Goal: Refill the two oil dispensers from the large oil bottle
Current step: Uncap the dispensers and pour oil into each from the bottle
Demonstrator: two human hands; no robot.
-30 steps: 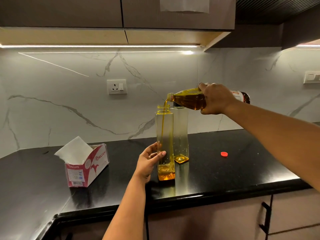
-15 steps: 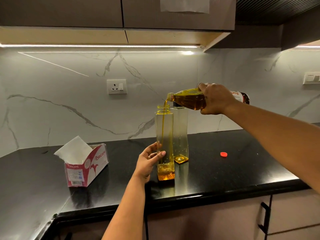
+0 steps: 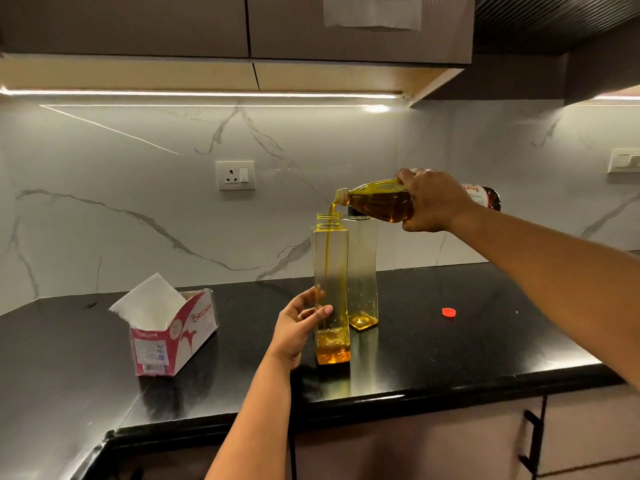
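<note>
Standing on the black stone countertop point(image 3: 450, 358) are two tall square clear-plastic oil dispensers: the near open one point(image 3: 330, 282) and a capped one point(image 3: 362, 268) just behind it. Above the near dispenser's mouth, the right hand point(image 3: 433, 200) clenches one tilted large amber oil bottle point(image 3: 379, 200), pouring. The left hand point(image 3: 298, 327) has its fingers point(image 3: 320, 311) curled around the near dispenser's lower part. One red cap point(image 3: 449, 312) lies right of it.

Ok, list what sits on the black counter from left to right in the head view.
Tissue box → left hand → front dispenser, being filled → rear dispenser → red cap. Above them, the right hand tips the large oil bottle.
</note>
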